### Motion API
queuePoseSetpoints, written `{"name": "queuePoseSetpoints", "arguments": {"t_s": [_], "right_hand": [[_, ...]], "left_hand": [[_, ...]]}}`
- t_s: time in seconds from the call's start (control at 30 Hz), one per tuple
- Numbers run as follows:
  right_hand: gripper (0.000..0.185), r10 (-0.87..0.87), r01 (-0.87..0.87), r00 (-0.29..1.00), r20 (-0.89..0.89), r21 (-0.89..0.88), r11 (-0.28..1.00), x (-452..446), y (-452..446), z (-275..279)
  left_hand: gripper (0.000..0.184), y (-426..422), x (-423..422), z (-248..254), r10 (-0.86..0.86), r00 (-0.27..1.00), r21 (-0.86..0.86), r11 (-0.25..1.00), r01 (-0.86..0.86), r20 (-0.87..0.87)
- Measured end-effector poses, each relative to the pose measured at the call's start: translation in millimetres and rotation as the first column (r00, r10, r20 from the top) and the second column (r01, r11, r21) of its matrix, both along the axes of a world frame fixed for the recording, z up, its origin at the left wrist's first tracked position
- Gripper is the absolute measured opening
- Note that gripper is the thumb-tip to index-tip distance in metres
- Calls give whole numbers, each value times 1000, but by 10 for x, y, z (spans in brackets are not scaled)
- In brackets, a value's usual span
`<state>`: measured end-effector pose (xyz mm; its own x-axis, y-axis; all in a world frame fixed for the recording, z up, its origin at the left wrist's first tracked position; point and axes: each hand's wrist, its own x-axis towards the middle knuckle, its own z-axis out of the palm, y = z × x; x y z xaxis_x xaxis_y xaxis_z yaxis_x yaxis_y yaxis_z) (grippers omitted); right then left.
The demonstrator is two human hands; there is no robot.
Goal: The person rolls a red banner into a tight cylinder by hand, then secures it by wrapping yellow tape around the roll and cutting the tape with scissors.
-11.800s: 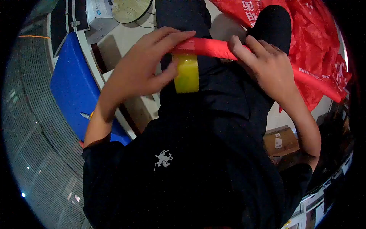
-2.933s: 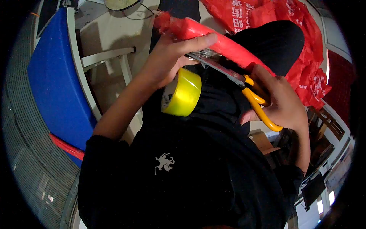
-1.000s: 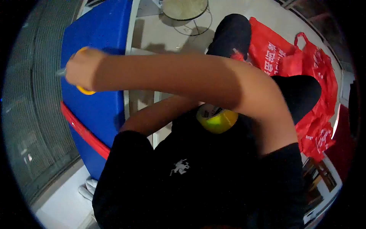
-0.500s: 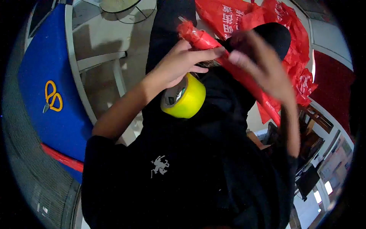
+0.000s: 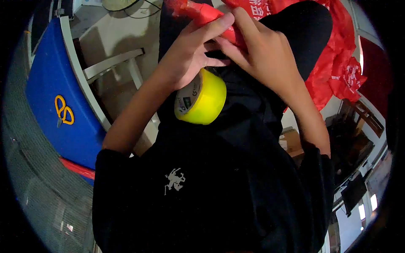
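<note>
My left hand (image 5: 192, 55) is closed round a tightly rolled red banner (image 5: 206, 16), thumb lying along its top. Clear, shiny wrapping shows near the roll's ragged end, at the top of the view. My right hand (image 5: 270, 52) grips the same roll from the other side, fingertips meeting the left thumb; its fingers hide part of the roll. Just under my left palm, a yellow roll of tape (image 5: 206, 99) rests on edge on my dark-clothed lap. Whether the palm touches the tape roll, I cannot tell.
Orange-handled scissors (image 5: 63, 111) lie on a blue surface (image 5: 50, 76) at left, with a red strip (image 5: 76, 168) at its near edge. Crumpled red banner cloth (image 5: 337, 55) with white characters spreads beyond my right knee. A cardboard box (image 5: 291, 141) stands low at right.
My right hand, blurred and apart before, has come in against the roll beside my left thumb. The roll sits higher in view, and its long part across my right thigh no longer shows.
</note>
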<state>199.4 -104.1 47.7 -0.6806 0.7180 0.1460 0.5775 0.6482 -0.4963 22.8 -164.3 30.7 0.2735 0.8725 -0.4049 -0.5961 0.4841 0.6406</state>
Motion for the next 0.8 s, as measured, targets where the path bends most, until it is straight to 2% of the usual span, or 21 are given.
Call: {"name": "queuePoseSetpoints", "arguments": {"t_s": [0.03, 0.1, 0.13, 0.2, 0.23, 0.3, 0.37, 0.4, 0.47, 0.5, 0.6, 0.67, 0.7, 0.73, 0.8], "right_hand": [[37, 6, -7, 999, 46, 22, 1000, -19, 23, 2], [35, 4, -7, 996, 85, 37, 999, -47, 76, 89], [36, 37, -30, 991, 126, -56, 998, -68, 122, 189], [38, 69, -44, 984, 162, -153, 987, -86, 196, 272], [41, 78, -54, 987, 141, -167, 984, -105, 256, 256], [44, 82, -60, 990, 118, -176, 983, -150, 404, 213], [43, 103, -107, 994, -30, -413, 904, -223, 546, 154], [43, 98, -102, 995, -32, -412, 905, -275, 612, 127], [45, 293, -284, 955, -54, -456, 843, -386, 685, 87], [45, 289, -282, 956, -56, -455, 845, -395, 681, 69], [46, 416, -460, 887, -202, -284, 841, -393, 658, 72], [42, 474, -449, 880, -44, -408, 795, -349, 670, 157], [42, 474, -448, 879, -44, -411, 794, -344, 627, 117], [36, 390, -433, 901, -191, -361, 826, -312, 559, 52], [29, 302, -406, 893, -334, -310, 859, -233, 472, -32]], "left_hand": [[63, 24, 14, -14, -7, 1000, -4, 1000, 7, -6], [78, 85, 57, -53, -25, 993, -80, 997, 16, -114], [78, 95, 41, -63, -31, 992, -81, 997, 22, -119], [83, 99, 5, -77, 40, 999, -127, 991, -41, -11], [83, 93, -34, -113, 36, 999, -128, 991, -38, -13], [85, 113, -92, -172, 52, 990, -233, 972, -20, 131], [84, 101, -56, -154, 81, 991, -249, 967, -54, 102], [83, 99, -30, -126, 111, 991, -264, 960, -88, 72], [80, 98, 10, -45, 75, 997, -218, 974, -66, 33], [77, 102, 23, -20, 46, 999, -172, 984, -47, -6], [72, 93, 19, -3, 58, 993, -140, 988, -72, -102], [68, 110, 1, -5, 91, 992, -142, 985, -102, -85], [65, 99, -24, -18, 124, 990, -150, 980, -133, -67], [65, 89, -44, -52, 120, 991, -155, 979, -129, -65], [64, 100, -85, -120, 38, 998, -186, 982, -27, 54]]}}
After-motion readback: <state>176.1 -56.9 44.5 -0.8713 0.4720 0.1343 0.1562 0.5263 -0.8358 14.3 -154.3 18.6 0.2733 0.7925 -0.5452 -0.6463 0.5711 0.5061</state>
